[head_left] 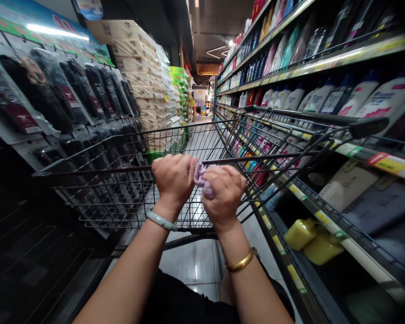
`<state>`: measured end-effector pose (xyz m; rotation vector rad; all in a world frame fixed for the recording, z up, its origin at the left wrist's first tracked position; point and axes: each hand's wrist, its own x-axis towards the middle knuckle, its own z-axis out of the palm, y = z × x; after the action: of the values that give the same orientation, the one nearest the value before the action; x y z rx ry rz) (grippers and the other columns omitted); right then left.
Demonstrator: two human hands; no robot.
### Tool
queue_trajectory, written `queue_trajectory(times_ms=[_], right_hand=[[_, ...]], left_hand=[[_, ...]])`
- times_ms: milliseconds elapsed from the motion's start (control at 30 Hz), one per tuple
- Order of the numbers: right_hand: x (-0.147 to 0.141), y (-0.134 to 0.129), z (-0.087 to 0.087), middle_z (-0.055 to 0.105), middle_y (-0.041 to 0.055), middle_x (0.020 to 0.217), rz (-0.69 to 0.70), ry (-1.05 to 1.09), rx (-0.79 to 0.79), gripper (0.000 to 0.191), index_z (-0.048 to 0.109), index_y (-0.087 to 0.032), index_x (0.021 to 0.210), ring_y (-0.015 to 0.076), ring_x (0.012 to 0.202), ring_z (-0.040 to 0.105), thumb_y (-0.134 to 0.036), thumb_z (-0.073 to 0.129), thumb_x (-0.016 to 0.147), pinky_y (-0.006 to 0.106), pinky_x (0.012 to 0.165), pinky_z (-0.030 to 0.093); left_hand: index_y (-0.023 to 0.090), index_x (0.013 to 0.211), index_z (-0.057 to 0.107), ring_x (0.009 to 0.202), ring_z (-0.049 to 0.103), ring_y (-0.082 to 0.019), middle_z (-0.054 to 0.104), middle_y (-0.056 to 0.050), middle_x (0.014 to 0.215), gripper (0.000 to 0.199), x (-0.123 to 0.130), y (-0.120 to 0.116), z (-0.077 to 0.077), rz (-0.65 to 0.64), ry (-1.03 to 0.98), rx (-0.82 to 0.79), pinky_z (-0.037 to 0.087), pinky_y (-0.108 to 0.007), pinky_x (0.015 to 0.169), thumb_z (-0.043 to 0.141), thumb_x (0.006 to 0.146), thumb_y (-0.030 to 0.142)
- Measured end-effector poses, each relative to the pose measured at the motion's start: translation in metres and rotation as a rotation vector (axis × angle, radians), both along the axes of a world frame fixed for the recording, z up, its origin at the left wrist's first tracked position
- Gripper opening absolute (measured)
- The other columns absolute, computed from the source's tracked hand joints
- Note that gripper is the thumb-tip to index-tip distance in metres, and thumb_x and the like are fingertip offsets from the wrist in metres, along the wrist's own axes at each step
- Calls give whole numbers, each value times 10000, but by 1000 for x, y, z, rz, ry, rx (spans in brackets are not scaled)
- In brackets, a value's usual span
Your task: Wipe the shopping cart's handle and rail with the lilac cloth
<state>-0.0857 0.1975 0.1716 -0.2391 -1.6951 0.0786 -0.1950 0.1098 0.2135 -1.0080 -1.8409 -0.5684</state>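
Both fists rest side by side on the near rail of a black wire shopping cart (104, 198). My left hand (174, 180), with a pale bangle at the wrist, is closed round the cart's rail. My right hand (224, 191), with a gold bangle at the wrist, is closed too and pinches a small lilac knitted thing (200, 175) between its thumb side and my left hand. Its fingers lie over the same rail. The cart's wire basket shows only bare mesh in front of my hands.
Shelves of bottles (320, 99) run along the right, with yellow containers (300, 234) low down. Packaged dark items (77, 90) hang at the left. Behind them stands a tall stack of paper packs (141, 81). A tiled aisle (202, 135) runs ahead between both sides.
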Motion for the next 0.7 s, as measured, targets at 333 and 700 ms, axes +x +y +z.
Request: queue_trajectory(times_ms=[333, 700], right_hand=[[60, 89, 14, 673, 99, 999, -498, 462, -204, 224, 627, -210, 947, 284, 996, 603, -162, 638, 729, 447, 921, 452], [46, 12, 33, 689, 44, 939, -97, -277, -278, 184, 664, -235, 959, 215, 836, 592, -258, 621, 782, 316, 727, 410]], left_hand=[[228, 678, 495, 701, 464, -207, 596, -30, 677, 392, -1, -7, 0, -10, 0, 2, 233, -402, 713, 393, 1006, 418], [232, 705, 509, 711, 464, -212, 600, -30, 694, 371, -4, -5, 0, -14, 27, -35, 239, -404, 723, 407, 999, 433]])
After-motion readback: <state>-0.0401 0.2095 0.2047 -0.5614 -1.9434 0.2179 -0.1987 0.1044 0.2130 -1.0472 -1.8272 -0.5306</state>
